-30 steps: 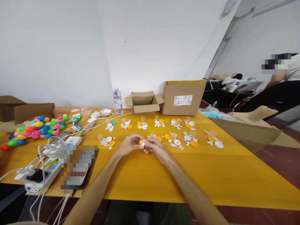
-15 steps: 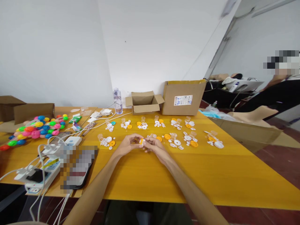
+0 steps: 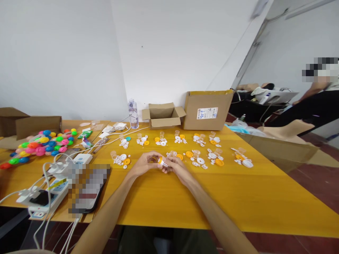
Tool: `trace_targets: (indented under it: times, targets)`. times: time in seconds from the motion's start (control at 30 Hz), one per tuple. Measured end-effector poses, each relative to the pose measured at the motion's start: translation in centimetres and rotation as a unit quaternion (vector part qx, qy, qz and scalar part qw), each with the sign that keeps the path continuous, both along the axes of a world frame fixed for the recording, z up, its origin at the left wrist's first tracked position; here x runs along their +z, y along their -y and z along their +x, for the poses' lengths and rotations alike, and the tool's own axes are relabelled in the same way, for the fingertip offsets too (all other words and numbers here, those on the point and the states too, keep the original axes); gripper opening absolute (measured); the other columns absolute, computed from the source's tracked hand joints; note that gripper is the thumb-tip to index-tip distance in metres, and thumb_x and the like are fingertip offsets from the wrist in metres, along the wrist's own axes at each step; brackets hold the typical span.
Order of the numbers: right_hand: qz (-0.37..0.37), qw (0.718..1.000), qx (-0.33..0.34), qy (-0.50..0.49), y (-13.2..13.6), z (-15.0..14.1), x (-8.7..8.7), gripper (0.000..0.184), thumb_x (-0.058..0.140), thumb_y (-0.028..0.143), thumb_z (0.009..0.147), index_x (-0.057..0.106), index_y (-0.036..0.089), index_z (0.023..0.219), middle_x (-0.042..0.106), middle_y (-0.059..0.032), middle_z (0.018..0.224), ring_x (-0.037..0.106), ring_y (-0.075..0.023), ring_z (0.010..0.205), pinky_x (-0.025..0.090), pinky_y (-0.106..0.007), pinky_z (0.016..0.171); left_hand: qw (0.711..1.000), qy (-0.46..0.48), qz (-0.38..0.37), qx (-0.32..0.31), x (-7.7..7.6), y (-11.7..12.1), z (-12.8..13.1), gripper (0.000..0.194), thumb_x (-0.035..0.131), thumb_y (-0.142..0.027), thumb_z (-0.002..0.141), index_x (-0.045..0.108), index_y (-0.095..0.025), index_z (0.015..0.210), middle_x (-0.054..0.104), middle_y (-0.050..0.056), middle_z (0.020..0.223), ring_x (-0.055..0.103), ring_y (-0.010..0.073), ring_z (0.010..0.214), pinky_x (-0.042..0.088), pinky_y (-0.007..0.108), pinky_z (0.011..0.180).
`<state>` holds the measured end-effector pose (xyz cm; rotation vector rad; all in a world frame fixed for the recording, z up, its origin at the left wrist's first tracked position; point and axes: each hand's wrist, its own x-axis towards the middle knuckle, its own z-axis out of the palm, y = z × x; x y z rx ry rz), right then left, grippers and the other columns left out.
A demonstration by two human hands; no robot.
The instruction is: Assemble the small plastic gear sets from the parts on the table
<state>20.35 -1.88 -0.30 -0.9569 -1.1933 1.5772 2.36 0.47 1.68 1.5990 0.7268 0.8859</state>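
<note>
Over the middle of the table, my left hand (image 3: 145, 164) pinches a small white-and-orange plastic part (image 3: 160, 161) between thumb and fingers. My right hand (image 3: 177, 167) meets it from the other side, its fingers closed on a small white plastic piece with holes (image 3: 165, 164). The two pieces touch or nearly touch; I cannot tell whether they are joined. Around my hands lie small groups of plastic parts: an orange disc (image 3: 127, 161) at the left, a white disc (image 3: 200, 161) at the right, and a clear cup (image 3: 196, 154) beyond it.
Behind stand a small open carton (image 3: 165, 122), a large cardboard box (image 3: 206, 111) and a water bottle (image 3: 133, 114). To the left lie a phone (image 3: 91, 190), a power strip (image 3: 53, 192) with cables, and colourful plastic balls (image 3: 40, 151). A person (image 3: 317, 93) is at the far right.
Both hands stay in place over the table. The held part has turned slightly, and the white piece with holes now shows beside it between the fingers.
</note>
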Motion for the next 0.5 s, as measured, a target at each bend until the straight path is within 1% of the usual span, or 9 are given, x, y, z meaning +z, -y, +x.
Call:
trace_targets:
  times: [0.07,0.17,0.33,0.4,0.5]
  targets:
    - [0.001,1.0,0.005,0.0,0.03,0.02,0.12,0.054,0.079,0.068,0.06,0.068,0.016,0.066,0.07,-0.0051,0.068,0.062,-0.0139,0.058,0.05,-0.026,0.056,1.0,0.0,-0.004,0.0,0.0,-0.04,0.01,0.034,0.084,-0.036,0.065,0.071,-0.017,0.092,0.07,0.005,0.085,0.059,0.0179,0.08,0.045,0.032,0.08]
    - [0.001,1.0,-0.002,-0.007,-0.05,-0.01,0.03,0.053,0.081,0.066,0.059,0.069,0.017,0.072,0.07,-0.004,0.07,0.063,-0.014,0.06,0.05,-0.025,0.056,1.0,0.001,-0.008,0.01,-0.14,-0.21,0.0,0.036,0.083,-0.037,0.065,0.071,-0.017,0.093,0.07,0.005,0.087,0.06,0.0182,0.081,0.045,0.031,0.08]
    - [0.013,1.0,-0.01,0.003,0.02,-0.04,0.06,0.049,0.086,0.057,0.057,0.071,0.019,0.084,0.071,-0.0045,0.081,0.065,-0.0149,0.067,0.049,-0.023,0.055,1.0,0.007,-0.003,0.031,-0.44,-0.46,-0.1,0.037,0.082,-0.037,0.066,0.072,-0.018,0.096,0.071,0.004,0.089,0.059,0.0178,0.083,0.044,0.03,0.08]
    - [0.014,1.0,-0.008,0.012,0.13,0.0,0.22,0.048,0.086,0.056,0.058,0.072,0.019,0.085,0.071,-0.0045,0.082,0.065,-0.015,0.069,0.049,-0.023,0.055,1.0,0.005,-0.001,0.028,-0.47,-0.46,-0.14,0.036,0.082,-0.037,0.066,0.072,-0.018,0.096,0.071,0.005,0.09,0.06,0.0178,0.083,0.045,0.03,0.08]
    - [0.017,1.0,-0.009,0.017,0.24,0.04,0.36,0.046,0.085,0.057,0.059,0.072,0.019,0.08,0.07,-0.0033,0.076,0.065,-0.0151,0.067,0.048,-0.023,0.055,1.0,-0.002,0.003,0.027,-0.44,-0.42,-0.18,0.037,0.082,-0.037,0.067,0.073,-0.018,0.097,0.072,0.006,0.094,0.061,0.0187,0.085,0.045,0.031,0.081]
